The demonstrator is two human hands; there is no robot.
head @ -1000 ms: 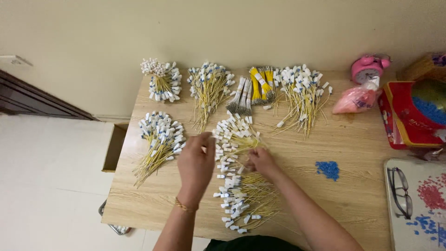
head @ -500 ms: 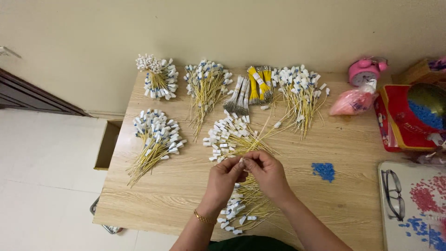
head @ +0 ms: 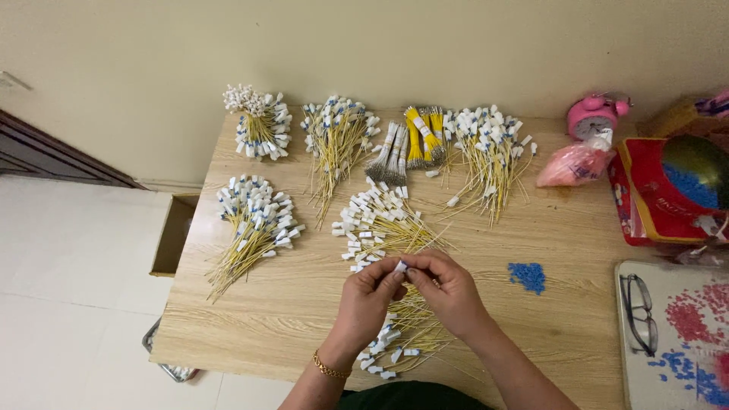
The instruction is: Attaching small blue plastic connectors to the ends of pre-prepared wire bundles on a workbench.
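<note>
Two hands pinching one tagged yellow wire over the wooden table.

Head view: the left hand (head: pixel 367 302) and the right hand (head: pixel 446 292) are meeting above the middle of the table (head: pixel 250 326), fingertips closed narrowly on a single tagged wire (head: pixel 400 266), whose white tag end is showing between the thumbs. Right beneath and behind the hands, the loose pile of tagged wires (head: pixel 380 228) is lying spread toward the near edge. Tied bundles are sitting farther back: one to the left (head: pixel 254 224), one at the far left corner (head: pixel 258 125), another beside it (head: pixel 338 137) and one toward the right (head: pixel 490 152). A small heap of blue pieces (head: pixel 528 275) is lying just right of the right hand, with a pink bag (head: pixel 573 165) and a pink alarm clock (head: pixel 592 115) well beyond it.
</note>
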